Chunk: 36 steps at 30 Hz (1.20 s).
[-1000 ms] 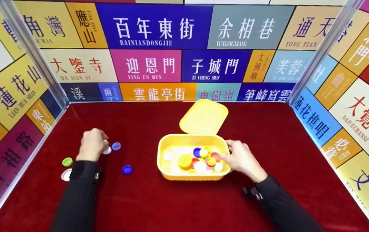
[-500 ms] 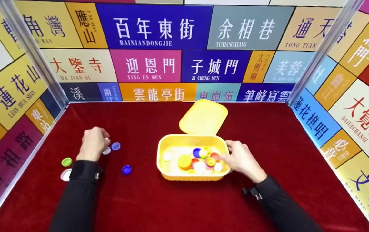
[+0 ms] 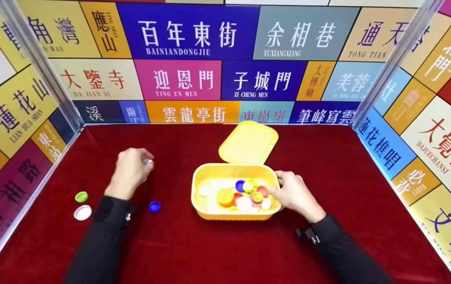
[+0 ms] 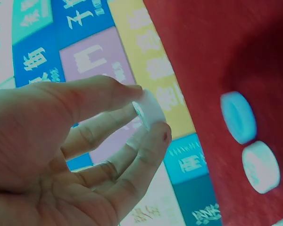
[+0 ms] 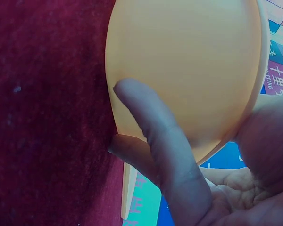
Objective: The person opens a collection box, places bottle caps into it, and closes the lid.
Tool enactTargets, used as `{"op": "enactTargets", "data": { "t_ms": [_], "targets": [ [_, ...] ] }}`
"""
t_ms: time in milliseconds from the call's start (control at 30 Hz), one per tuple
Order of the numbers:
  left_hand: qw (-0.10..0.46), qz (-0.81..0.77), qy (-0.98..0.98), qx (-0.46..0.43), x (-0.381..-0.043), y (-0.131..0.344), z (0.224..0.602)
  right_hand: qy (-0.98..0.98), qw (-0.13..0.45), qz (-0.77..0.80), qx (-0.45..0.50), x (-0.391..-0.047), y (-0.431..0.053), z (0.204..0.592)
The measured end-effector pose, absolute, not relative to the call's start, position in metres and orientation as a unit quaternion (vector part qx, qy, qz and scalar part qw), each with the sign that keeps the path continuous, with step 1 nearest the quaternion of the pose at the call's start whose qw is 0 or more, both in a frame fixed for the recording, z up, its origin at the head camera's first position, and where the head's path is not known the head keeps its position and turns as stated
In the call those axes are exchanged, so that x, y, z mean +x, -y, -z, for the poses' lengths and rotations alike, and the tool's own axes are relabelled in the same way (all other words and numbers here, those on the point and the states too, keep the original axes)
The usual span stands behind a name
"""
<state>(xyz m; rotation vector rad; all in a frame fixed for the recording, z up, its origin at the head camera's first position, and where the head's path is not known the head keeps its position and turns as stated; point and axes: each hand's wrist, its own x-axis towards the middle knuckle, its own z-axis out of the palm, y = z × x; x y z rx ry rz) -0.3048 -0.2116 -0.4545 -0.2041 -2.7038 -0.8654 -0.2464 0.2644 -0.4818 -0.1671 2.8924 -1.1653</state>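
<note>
My left hand (image 3: 130,172) pinches a white bottle cap (image 4: 151,109) between thumb and fingertips, raised over the left part of the table. Beyond it in the left wrist view, a light blue cap (image 4: 238,117) and another white cap (image 4: 261,167) lie on the red cloth; the hand mostly covers them in the head view. My right hand (image 3: 298,195) grips the right end of a yellow plastic box (image 3: 205,213), thumb at the rim and fingers against the outer wall (image 5: 184,70). Several caps of mixed colours, among them an orange one (image 3: 225,197), lie inside the box.
Behind the box lies its yellow lid (image 3: 249,142). A dark blue cap (image 3: 154,206) sits between left hand and box. Further left are a green cap (image 3: 81,197) and a white lid (image 3: 82,212). Printed panels (image 3: 188,33) wall in the red table at the back and sides.
The left hand has lifted a white cap and moved to the right with it, uncovering more of the white lid at left. The right hand and box stay put.
</note>
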Motion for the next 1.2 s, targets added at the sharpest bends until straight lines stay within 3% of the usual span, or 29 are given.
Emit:
{"op": "enactTargets", "data": {
  "t_ms": [500,1200],
  "targets": [
    [0.176,0.322,0.914,-0.175,-0.273,0.132,0.435,-0.925,0.007,0.375,-0.054,-0.244,-0.267,0.482],
    [0.162,0.244,0.890,-0.350,-0.243,0.079,0.471,-0.932,-0.001,0.355,-0.067,-0.249,-0.264,0.483]
  ]
}}
